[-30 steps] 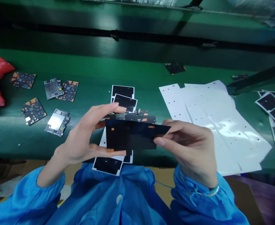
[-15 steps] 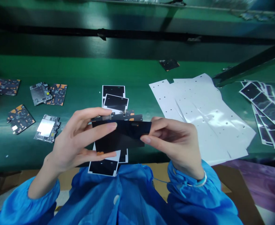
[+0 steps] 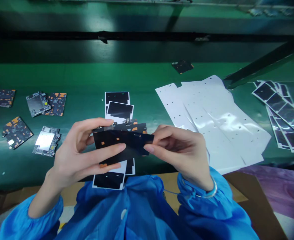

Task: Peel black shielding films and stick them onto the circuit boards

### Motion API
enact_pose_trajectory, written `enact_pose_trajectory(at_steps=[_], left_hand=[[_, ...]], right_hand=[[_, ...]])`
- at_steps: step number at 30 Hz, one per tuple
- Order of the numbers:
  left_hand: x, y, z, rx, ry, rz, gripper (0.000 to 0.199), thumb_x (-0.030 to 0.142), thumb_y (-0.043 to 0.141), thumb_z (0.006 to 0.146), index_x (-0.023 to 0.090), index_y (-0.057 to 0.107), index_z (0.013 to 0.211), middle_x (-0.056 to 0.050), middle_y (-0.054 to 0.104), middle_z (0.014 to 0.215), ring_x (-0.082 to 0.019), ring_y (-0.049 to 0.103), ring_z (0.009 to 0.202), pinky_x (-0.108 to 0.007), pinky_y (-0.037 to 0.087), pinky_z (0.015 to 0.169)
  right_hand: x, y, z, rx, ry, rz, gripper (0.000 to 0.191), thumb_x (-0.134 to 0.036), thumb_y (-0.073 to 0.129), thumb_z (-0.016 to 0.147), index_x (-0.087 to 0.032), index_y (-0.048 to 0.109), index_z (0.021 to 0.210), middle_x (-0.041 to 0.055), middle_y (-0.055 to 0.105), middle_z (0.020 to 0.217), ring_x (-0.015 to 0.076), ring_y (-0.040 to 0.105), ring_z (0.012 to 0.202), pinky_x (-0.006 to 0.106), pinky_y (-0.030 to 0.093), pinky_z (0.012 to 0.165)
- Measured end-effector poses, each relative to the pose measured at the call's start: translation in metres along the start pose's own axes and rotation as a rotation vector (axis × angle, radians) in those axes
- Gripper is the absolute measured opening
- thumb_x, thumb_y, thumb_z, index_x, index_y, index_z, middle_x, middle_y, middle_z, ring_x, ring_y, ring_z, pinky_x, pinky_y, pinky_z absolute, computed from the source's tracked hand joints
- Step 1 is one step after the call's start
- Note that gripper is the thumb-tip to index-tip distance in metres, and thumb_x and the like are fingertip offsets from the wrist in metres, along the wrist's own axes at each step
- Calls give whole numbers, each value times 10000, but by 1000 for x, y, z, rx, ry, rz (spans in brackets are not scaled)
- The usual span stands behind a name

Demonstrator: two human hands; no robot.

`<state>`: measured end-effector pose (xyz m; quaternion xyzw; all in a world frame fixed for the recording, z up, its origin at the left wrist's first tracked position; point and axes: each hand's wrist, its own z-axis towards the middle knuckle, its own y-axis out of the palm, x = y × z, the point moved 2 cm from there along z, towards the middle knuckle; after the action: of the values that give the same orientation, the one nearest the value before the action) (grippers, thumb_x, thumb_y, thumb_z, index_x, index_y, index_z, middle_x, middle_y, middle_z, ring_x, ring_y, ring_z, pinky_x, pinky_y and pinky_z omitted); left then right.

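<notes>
The left hand and the right hand held a black film sheet, dotted with small orange patches, above the green desk. The left grip was closed around the sheet's left end, with two fingers lying across its face and the top finger reaching over a dark circuit board. That board sat just behind the sheet, which hid most of it, so only its upper strip showed and whether the two were stuck together could not be told. The right grip pinched the sheet's right end, the thumb pressed on its face and the other fingers curled out of sight behind it. Directly beneath the black film sheet lay white-edged black label cards, partly covered by the hands, and more of them lay just beyond it. To its left, several dark circuit boards with orange patches and boards with silver shields lay apart on the desk, the leftmost cut off by the frame edge. To its right lay a crumpled white liner sheet with small holes, and farther right, strips of black labels ran off the frame. Blue sleeves covered both forearms up to the wrists.
</notes>
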<state>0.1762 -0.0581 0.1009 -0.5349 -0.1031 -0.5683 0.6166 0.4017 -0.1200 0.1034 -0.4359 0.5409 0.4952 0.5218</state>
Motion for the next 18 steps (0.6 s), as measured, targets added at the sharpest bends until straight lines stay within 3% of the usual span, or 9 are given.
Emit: enact_pose_trajectory(at_steps=[4, 8, 12, 14, 18], left_hand=[[-3, -3, 1, -71, 168, 47, 271, 397, 776, 899, 393, 743, 1168, -23, 633, 1329, -225, 722, 1089, -326, 722, 789], [-8, -9, 5, -119, 313, 82, 372, 299, 816, 869, 330, 710, 1224, -67, 600, 1380, -269, 645, 1261, -337, 697, 876], [-9, -11, 9, -108, 334, 66, 465, 253, 866, 816, 286, 678, 1240, -87, 595, 1406, -266, 651, 1249, -310, 691, 831], [-8, -10, 9, -96, 343, 59, 488, 259, 879, 802, 293, 673, 1243, -78, 609, 1401, -267, 659, 1243, -342, 687, 880], [-7, -5, 7, -85, 237, -85, 635, 297, 894, 788, 345, 613, 1356, -65, 649, 1381, -270, 677, 1224, -383, 695, 884]], right_hand=[[-4, -2, -1, 22, 81, -42, 153, -124, 843, 760, -217, 723, 743, -6, 732, 737, 117, 659, 607, 249, 601, 564], [-2, -2, -2, 33, 99, -32, 158, -126, 846, 755, -219, 719, 736, -24, 705, 690, 106, 634, 582, 240, 570, 538], [1, -1, 0, 39, 10, 16, 162, -121, 846, 757, -219, 721, 725, -51, 659, 636, 76, 566, 523, 210, 485, 469], [2, -1, 2, 51, -36, 15, 166, -119, 852, 752, -217, 722, 720, -55, 649, 623, 74, 551, 515, 205, 466, 451], [1, -8, 2, 61, -78, -46, 171, -92, 835, 771, -231, 741, 744, -48, 679, 667, 95, 624, 595, 216, 541, 540]])
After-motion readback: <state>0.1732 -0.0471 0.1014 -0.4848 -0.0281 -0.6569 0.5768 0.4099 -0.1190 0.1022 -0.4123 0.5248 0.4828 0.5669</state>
